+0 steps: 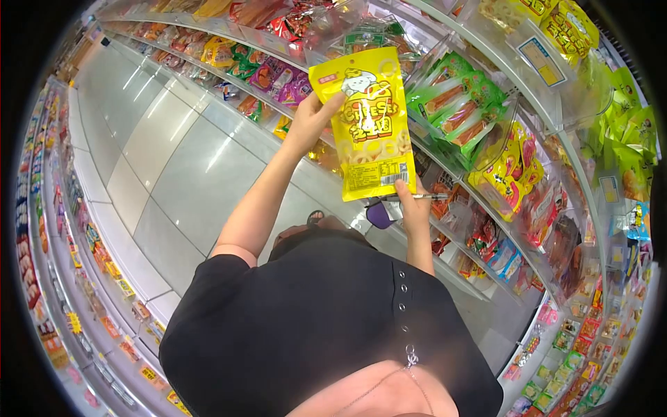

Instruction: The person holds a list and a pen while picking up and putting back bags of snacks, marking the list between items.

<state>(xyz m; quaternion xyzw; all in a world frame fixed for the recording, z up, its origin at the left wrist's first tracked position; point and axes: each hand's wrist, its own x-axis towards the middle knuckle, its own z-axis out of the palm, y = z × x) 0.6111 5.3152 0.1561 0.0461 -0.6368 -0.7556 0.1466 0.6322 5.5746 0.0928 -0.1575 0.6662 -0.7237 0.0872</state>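
Note:
A yellow snack bag (363, 156) with "CHEESE" lettering and pictured rings is held upright in front of the shelves, its printed face toward me. My left hand (310, 124) pinches its left edge near the top, thumb lying on the front. At the lower right corner, my right hand (415, 207) grips the bag with its thumb on the front. A thin pen-like stick (436, 197) pokes out beside the right hand's fingers. Just below the bag's bottom edge shows a purple item (379, 215), whose kind I cannot make out.
Packed snack shelves curve along the right, with green-and-clear packets (458, 104) in a clear bin and yellow packets (511, 170) beneath. A price label (542, 61) sits on the upper shelf edge. Another stocked shelf (104, 278) runs along the left, beyond a tiled aisle floor (180, 174).

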